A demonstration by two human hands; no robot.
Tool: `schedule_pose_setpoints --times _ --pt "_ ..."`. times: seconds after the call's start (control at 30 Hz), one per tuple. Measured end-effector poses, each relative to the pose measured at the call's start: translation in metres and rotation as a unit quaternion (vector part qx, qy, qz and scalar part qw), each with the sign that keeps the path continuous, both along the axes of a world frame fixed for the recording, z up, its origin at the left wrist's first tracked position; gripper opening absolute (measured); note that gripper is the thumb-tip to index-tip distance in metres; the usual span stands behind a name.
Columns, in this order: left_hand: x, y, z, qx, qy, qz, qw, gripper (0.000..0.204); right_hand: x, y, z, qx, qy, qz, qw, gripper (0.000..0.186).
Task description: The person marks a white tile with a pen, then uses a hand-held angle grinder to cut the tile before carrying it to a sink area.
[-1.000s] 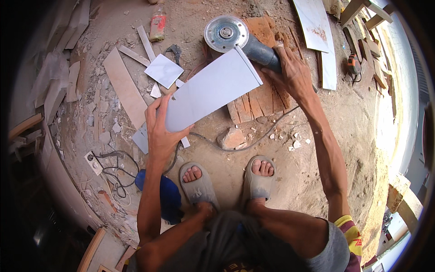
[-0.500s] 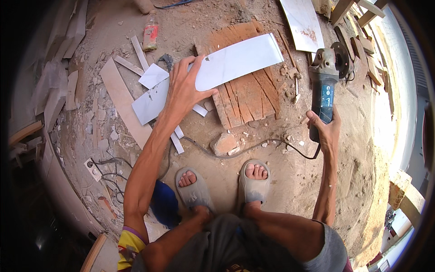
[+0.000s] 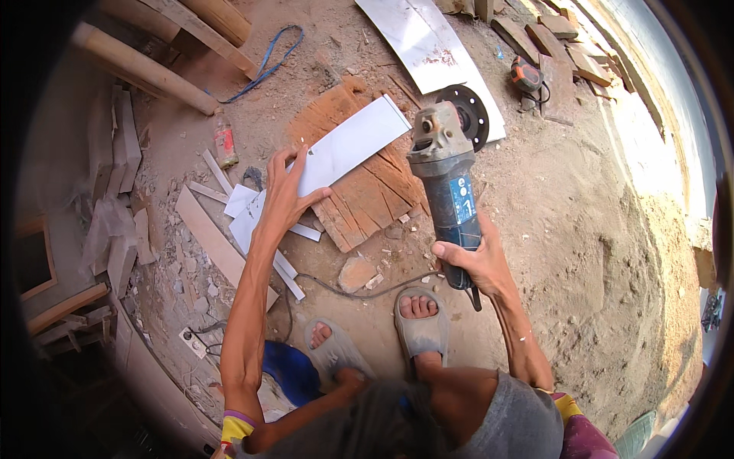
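Left hand on a white tile over the wood block, right hand holding an angle grinder off to the block's right.
Left hand (image 3: 288,187) pinches the near end of the white tile (image 3: 355,147), thumb on the lower long edge, fingers at the upper one; tile slants across the wood block (image 3: 371,205), far end past the block's right edge; full contact beneath hard to tell. Right hand (image 3: 482,258) wraps the rear body of the angle grinder (image 3: 449,195), thumb across it; cutting disc (image 3: 475,126) clear of the tile, holes visible in it. Brick chunk (image 3: 357,273) near block's lower corner, power cable (image 3: 352,295) just beyond. Left of block, on the dirt ground (image 3: 566,252): tan strip (image 3: 218,241), bottle (image 3: 225,145).
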State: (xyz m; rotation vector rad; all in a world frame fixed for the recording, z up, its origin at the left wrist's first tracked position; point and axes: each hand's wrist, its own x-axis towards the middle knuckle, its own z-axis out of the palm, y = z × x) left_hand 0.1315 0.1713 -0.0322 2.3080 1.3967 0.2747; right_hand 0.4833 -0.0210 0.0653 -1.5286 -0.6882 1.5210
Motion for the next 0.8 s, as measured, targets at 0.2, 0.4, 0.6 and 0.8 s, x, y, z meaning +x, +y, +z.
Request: schedule_pose_setpoints --times 0.2,0.4,0.6,0.8 --pt "0.037 -0.042 0.030 -0.015 -0.062 0.050 0.997 0.081 -0.050 0.027 0.025 0.048 0.199 0.072 0.976 0.068" --pt "0.109 -0.125 0.111 -0.455 -0.676 0.101 0.571 0.085 -0.070 0.022 0.049 0.015 0.392 0.147 0.908 0.061" --pt "0.115 -0.156 0.114 -0.499 -0.747 0.073 0.434 0.097 -0.084 -0.004 0.029 0.043 0.539 0.161 0.826 0.056" --pt "0.119 -0.166 0.128 -0.484 -0.691 0.116 0.524 0.098 -0.085 -0.020 0.028 0.030 0.571 0.136 0.809 0.071"
